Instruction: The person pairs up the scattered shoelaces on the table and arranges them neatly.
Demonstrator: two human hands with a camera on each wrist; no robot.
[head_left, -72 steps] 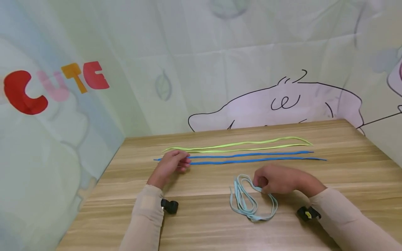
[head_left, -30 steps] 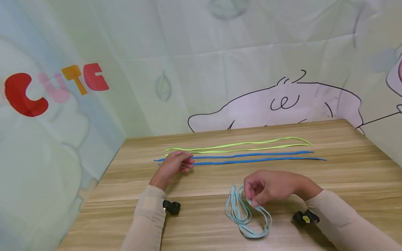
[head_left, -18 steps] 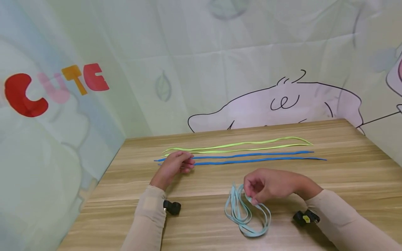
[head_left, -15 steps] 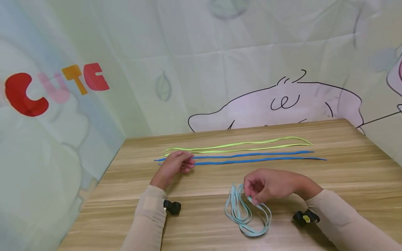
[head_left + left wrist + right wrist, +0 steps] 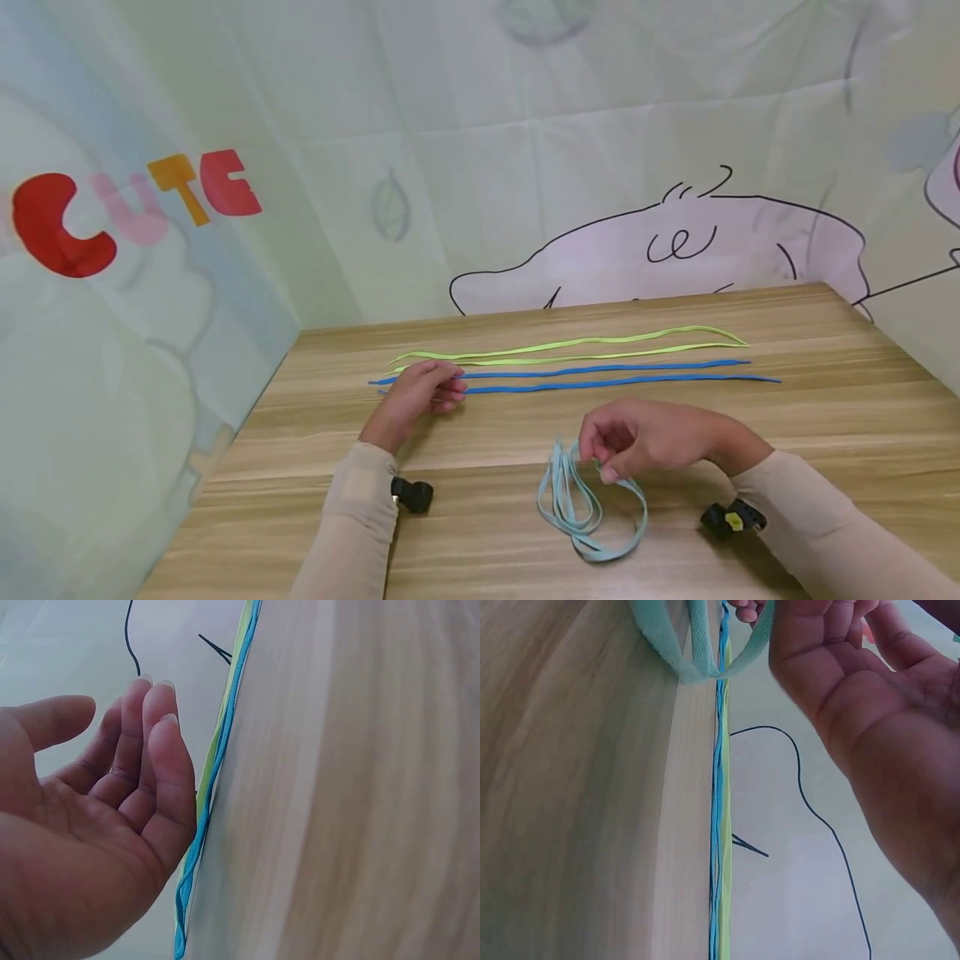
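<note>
My right hand (image 5: 660,433) pinches a strand of a pale blue shoelace (image 5: 600,556) between thumb and fingers. The lace lies in loose loops on the table, its right-hand loop rising to the fingertips; the right wrist view shows this lace (image 5: 700,645) hanging from the hand. My left hand (image 5: 408,402), fingers loosely bent and holding nothing, is over the left end of two stretched blue shoelaces (image 5: 637,381). It hides part of them. Just behind runs a yellow-green shoelace (image 5: 562,344) in a long narrow loop. In the left wrist view the palm faces up beside these laces (image 5: 217,761).
The wood-grain table (image 5: 480,517) ends at a cartoon-printed cloth (image 5: 487,183) along its back and left sides. Small black wrist cameras sit on the left sleeve (image 5: 348,500) and the right sleeve (image 5: 802,492).
Compared with the earliest frame, my right hand has drawn the pale blue lace toward me and slightly left. Lately it has risen a little, and my left hand has shifted slightly right.
</note>
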